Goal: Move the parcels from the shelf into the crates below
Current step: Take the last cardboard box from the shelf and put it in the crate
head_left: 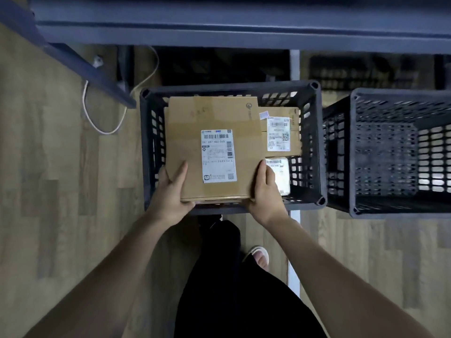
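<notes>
Item: flat cardboard parcel [212, 132], brown, rectangular, with a band of clear tape down its middle and faint handwriting near the far edge. A white shipping label [218, 156] with barcodes and a QR code sits on its top face, toward the near right.

Location: over the open top of a dark slotted crate [314, 142] on the wood floor [61, 167], below the blue shelf frame [219, 32].

Handling: left hand [172, 191] grips the near left corner, thumb on top and fingers curled beneath; right hand [264, 191] grips the near right corner likewise.

Same crate, right side: a smaller brown box [280, 131] with a white label, and a white parcel [280, 174] in front of it.

Adjacent: a second dark crate [390, 154] stands just to the right.
</notes>
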The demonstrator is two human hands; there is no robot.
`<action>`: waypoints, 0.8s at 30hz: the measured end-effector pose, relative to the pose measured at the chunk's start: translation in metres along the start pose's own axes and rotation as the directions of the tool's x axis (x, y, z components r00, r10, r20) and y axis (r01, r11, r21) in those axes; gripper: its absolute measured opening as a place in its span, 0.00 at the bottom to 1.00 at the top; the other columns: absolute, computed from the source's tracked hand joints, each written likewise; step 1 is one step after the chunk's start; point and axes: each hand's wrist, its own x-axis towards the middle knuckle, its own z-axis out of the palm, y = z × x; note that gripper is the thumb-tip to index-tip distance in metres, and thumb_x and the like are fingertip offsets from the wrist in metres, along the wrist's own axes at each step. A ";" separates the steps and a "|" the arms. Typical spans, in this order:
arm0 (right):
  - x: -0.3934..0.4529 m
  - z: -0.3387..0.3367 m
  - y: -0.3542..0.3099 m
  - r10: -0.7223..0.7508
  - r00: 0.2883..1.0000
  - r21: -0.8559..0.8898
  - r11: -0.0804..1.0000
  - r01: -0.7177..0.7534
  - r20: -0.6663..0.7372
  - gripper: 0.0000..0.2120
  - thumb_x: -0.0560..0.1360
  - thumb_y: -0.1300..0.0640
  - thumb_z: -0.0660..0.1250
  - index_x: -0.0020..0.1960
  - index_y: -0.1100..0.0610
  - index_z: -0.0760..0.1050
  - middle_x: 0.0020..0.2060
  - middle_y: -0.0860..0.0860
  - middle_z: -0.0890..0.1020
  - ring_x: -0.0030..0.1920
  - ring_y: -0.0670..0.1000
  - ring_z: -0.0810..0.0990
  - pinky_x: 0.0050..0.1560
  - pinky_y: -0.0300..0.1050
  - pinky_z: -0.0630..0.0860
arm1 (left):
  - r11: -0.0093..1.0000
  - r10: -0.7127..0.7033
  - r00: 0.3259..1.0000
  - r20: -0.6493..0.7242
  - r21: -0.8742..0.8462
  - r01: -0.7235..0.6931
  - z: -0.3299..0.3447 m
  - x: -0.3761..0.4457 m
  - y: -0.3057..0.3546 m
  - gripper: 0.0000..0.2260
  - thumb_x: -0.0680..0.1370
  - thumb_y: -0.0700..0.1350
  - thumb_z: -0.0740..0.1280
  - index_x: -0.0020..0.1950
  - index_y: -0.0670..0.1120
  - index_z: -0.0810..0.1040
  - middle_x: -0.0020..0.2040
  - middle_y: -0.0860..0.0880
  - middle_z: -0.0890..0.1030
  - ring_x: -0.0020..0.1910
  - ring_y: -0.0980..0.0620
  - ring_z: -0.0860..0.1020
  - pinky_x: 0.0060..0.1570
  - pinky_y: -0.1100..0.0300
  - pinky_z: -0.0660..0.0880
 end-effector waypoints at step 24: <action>0.054 0.088 -0.009 -0.046 0.999 -0.248 0.968 0.044 -0.003 0.27 0.82 0.51 0.49 0.77 0.57 0.44 0.72 0.60 0.58 0.69 0.60 0.64 0.68 0.50 0.64 | 0.878 -0.046 0.985 -0.164 0.463 0.118 0.033 0.041 -0.053 0.41 0.69 0.35 0.72 0.77 0.46 0.55 0.73 0.34 0.53 0.67 0.39 0.63 0.62 0.51 0.70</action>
